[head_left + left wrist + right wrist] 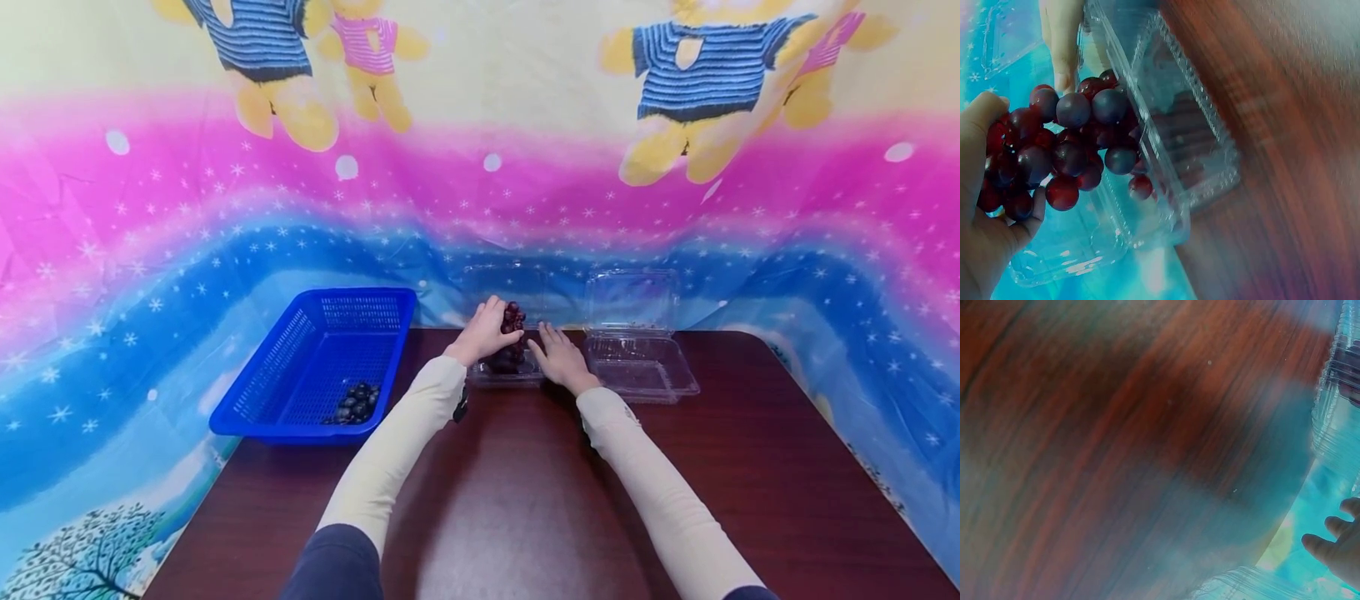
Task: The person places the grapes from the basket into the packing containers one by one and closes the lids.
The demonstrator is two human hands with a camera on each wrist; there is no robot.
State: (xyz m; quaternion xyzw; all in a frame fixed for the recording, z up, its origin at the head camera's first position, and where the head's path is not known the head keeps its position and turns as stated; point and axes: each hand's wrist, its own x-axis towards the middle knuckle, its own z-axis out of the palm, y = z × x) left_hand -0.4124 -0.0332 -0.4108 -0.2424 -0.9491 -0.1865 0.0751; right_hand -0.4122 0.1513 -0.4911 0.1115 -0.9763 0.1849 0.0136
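Observation:
My left hand (483, 335) grips the upper end of a bunch of dark red grapes (513, 318), with thumb and fingers around it in the left wrist view. The bunch hangs at a slant, its lower grapes inside an open clear plastic clamshell box (1175, 144). On the box's right side is my right hand (561, 358), fingers extended and spread, holding nothing. Its fingertips come right up to the box and grapes in the left wrist view. In the right wrist view only a few fingers (1329, 547) show at the right edge.
A second open clamshell box (647, 367) stands just right of my right hand. To the left, a blue plastic basket (315, 354) holds a bunch of blackish grapes (356, 404). Behind the dark brown table (517, 492) hangs a patterned cloth (480, 192).

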